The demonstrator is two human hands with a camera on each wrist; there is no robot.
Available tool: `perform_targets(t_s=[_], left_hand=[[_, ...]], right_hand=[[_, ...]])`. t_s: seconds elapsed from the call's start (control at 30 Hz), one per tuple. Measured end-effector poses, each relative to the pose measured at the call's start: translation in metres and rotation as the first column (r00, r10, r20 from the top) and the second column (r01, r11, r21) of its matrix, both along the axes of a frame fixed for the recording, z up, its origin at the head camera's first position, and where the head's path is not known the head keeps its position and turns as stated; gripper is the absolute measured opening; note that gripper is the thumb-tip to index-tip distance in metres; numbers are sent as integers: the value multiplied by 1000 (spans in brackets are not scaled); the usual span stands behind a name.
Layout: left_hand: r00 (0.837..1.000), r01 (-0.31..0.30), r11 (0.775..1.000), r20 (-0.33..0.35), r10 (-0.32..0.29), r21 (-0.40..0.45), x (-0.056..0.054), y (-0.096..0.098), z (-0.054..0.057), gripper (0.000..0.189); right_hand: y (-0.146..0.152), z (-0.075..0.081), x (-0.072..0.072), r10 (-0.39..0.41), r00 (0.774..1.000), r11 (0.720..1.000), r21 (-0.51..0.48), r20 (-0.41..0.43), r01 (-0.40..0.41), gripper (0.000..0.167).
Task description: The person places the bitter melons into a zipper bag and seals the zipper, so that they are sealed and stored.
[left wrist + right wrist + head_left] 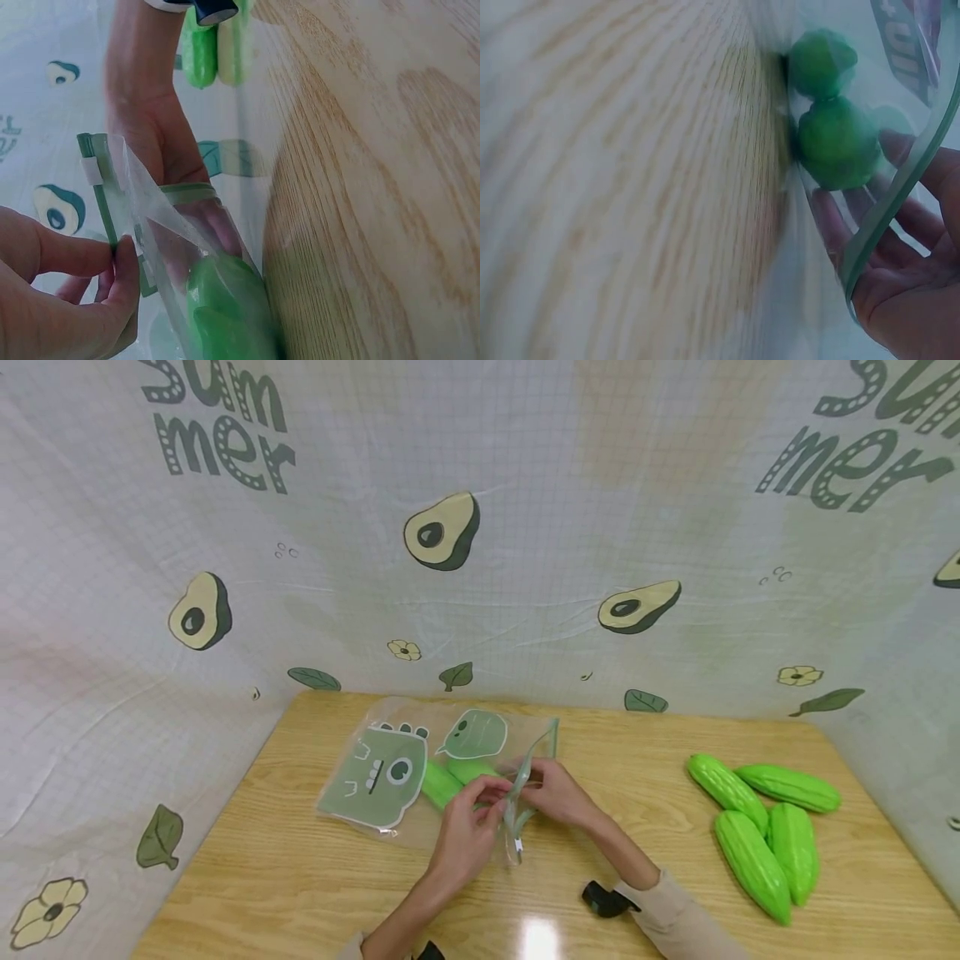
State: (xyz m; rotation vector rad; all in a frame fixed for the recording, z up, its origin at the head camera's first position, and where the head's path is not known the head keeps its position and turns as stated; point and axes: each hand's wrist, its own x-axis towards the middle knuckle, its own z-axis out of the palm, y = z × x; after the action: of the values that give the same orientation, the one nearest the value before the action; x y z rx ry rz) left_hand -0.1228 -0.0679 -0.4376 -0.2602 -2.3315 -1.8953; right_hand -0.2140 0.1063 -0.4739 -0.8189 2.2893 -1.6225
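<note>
A clear zip bag (397, 777) with a green monster print lies on the table, its mouth turned right. My left hand (465, 831) pinches one side of the mouth between thumb and fingers, at the green zip strip (105, 199) in the left wrist view. Two bright green ribbed bitter melons (440, 785) show through the plastic. My right hand (558, 789) reaches in at the mouth. In the right wrist view, its loosely spread fingers (915, 217) are inside, close to the nearer bitter melon (838, 142) and not wrapped around it.
Several more bitter melons (750, 860) lie in a group at the right of the wooden table (300, 877). A white cloth (525, 610) printed with avocados and leaves hangs behind and along the sides. Black straps with small devices (606, 900) sit at the wrists.
</note>
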Motion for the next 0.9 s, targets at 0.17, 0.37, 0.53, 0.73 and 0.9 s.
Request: perform_targets(t_s=[0.17,0.37,0.53,0.73,0.9], left_hand=[[1000,-5,1000,31,5,0,-1,1,1,23],[999,-9,1000,43,9,1,-2,2,1,23],[999,-14,1000,47,14,0,-1,2,1,23],[999,-17,1000,49,17,6,0,1,2,23],[999,-16,1000,49,16,1,0,1,2,23]], right_hand=[[6,2,3,-22,1000,1000,7,2,22,25],[12,5,7,-29,999,999,21,-41,30,24],[15,10,11,-40,998,999,26,-50,41,24],[22,15,14,-75,995,996,48,-66,79,23],[32,16,19,-96,993,993,60,-70,100,26]])
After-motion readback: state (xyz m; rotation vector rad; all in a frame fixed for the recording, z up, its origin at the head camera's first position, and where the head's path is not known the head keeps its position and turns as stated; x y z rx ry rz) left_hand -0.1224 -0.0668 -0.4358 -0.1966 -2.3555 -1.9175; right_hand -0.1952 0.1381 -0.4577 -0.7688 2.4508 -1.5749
